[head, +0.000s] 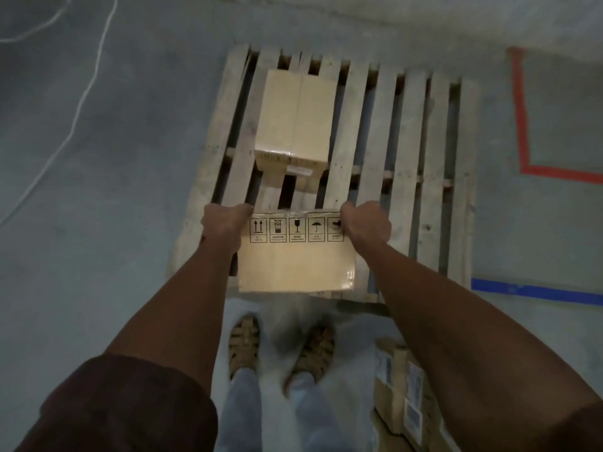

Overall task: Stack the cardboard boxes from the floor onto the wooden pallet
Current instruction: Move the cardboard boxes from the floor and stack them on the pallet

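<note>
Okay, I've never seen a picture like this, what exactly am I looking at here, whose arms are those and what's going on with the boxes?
There is no machine here. The one picture comes from a camera worn on a person's head, looking forward and down, so the two bare arms and the feet at the bottom are that person's own. The left hand and right hand grip the far corners of a cardboard box with handling symbols, held over the near edge of a wooden pallet on a concrete floor. Another cardboard box already sits on the pallet, farther back. More labelled boxes wait on the floor by the right foot. Red tape and blue tape mark the floor.
</note>
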Tool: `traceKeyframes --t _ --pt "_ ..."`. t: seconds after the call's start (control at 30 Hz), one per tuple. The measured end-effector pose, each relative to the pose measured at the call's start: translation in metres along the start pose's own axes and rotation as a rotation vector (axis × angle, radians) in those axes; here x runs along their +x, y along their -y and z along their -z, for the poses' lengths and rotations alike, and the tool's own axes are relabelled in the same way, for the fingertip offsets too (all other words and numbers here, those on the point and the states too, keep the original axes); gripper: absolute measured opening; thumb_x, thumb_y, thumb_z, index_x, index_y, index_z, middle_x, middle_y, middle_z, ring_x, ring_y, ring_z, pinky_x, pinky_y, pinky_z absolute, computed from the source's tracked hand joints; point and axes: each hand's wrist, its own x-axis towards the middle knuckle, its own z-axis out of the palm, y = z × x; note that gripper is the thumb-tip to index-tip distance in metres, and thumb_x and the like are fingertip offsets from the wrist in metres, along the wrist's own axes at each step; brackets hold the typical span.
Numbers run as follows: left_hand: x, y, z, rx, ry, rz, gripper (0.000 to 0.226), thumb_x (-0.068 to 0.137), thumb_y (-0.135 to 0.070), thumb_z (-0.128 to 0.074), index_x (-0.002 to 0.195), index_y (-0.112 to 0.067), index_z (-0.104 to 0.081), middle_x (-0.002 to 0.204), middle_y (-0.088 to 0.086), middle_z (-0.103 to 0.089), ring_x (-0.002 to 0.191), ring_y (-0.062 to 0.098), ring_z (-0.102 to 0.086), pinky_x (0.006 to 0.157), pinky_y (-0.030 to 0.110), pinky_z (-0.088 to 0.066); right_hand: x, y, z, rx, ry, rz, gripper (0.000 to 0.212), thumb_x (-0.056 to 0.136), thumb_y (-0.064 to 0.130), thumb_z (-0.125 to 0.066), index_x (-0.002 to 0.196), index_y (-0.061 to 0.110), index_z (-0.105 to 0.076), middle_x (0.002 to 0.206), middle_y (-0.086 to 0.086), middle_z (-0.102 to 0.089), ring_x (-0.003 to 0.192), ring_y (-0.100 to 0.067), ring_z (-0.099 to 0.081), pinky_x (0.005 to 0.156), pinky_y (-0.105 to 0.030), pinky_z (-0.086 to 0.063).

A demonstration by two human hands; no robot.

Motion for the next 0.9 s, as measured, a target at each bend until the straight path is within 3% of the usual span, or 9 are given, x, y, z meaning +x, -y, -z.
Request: traceKeyframes --t 0.13,0.23,0.3,0.4,0.57,0.67,0.8,0.9 --pt "0.043 0.031 -0.033 0.025 0.005 0.005 0.038 0.089 -0.017 -0.074 0.118 0.001 -0.055 0.103 0.014 -0.068 0.090 0.028 -0.071 0.080 0.041 -0.063 0.037 -0.025 -0.041 -0.020 -0.004 0.074 0.035 0.091 0.040 -0.051 0.091 0.010 -0.069 0.087 -0.006 -0.071 0.079 -0.025 -0.068 0.069 -0.037 -0.058" --pt "0.063 0.046 -0.044 0.037 -0.041 -0.019 0.027 0.093 -0.020 -0.068 0.113 -0.003 -0.059 0.103 0.013 -0.069 0.089 0.027 -0.071 0.079 0.041 -0.063 0.051 -0.035 -0.061 -0.073 -0.068 0.137 0.033 0.096 0.037 -0.049 0.097 0.010 -0.069 0.091 -0.006 -0.069 0.078 -0.022 -0.062 0.063 -0.029 -0.042" --pt "0.070 0.051 -0.049 0.028 -0.066 -0.061 0.020 0.094 -0.023 -0.067 0.104 -0.006 -0.061 0.099 0.011 -0.070 0.086 0.024 -0.071 0.077 0.039 -0.063 0.057 -0.036 -0.067 -0.075 -0.128 0.145 0.036 0.098 0.038 -0.047 0.097 0.010 -0.068 0.091 -0.006 -0.069 0.080 -0.023 -0.064 0.063 -0.029 -0.040" --pt "0.069 0.051 -0.057 0.061 -0.095 -0.115 0.023 0.094 -0.031 -0.066 0.091 -0.009 -0.064 0.085 0.006 -0.068 0.074 0.017 -0.067 0.060 0.028 -0.055 0.068 -0.037 -0.074 -0.137 -0.160 0.159 0.035 0.100 0.036 -0.043 0.098 0.010 -0.067 0.094 -0.006 -0.068 0.081 -0.022 -0.062 0.065 -0.030 -0.038" --pt "0.060 0.043 -0.072 0.086 -0.082 -0.203 0.041 0.095 -0.047 -0.061 0.070 -0.014 -0.060 0.073 0.004 -0.065 0.070 0.021 -0.064 0.067 0.037 -0.054 0.084 -0.030 -0.070 -0.323 -0.130 0.125 0.028 0.100 0.026 -0.047 0.119 0.014 -0.063 0.120 -0.010 -0.061 0.109 -0.031 -0.059 0.092 -0.044 -0.044" --pt "0.049 0.029 -0.086 0.112 0.000 -0.329 0.039 0.096 -0.044 -0.064 0.069 -0.017 -0.060 0.072 0.003 -0.066 0.068 0.020 -0.064 0.071 0.040 -0.056 0.091 -0.030 -0.060 -0.323 -0.038 0.019 0.032 0.095 0.029 -0.052 0.123 0.017 -0.059 0.128 -0.011 -0.057 0.116 -0.034 -0.055 0.096 -0.045 -0.045" --pt "0.033 0.015 -0.107 0.193 0.031 -0.421 0.027 0.094 -0.042 -0.066 0.083 -0.017 -0.067 0.076 -0.002 -0.068 0.070 0.012 -0.066 0.060 0.027 -0.049 0.088 -0.038 -0.051 -0.117 0.136 -0.094 0.044 0.091 0.040 -0.048 0.121 0.010 -0.058 0.132 -0.015 -0.050 0.104 -0.032 -0.060 0.083 -0.042 -0.057" --pt "0.030 0.008 -0.110 0.283 -0.055 -0.388 0.023 0.091 -0.033 -0.065 0.085 -0.011 -0.068 0.073 -0.002 -0.064 0.066 0.012 -0.062 0.051 0.024 -0.040 0.083 -0.044 -0.052 -0.040 0.262 -0.128 0.056 0.079 0.043 -0.051 0.120 0.006 -0.061 0.119 -0.016 -0.063 0.088 -0.030 -0.067 0.066 -0.033 -0.057"
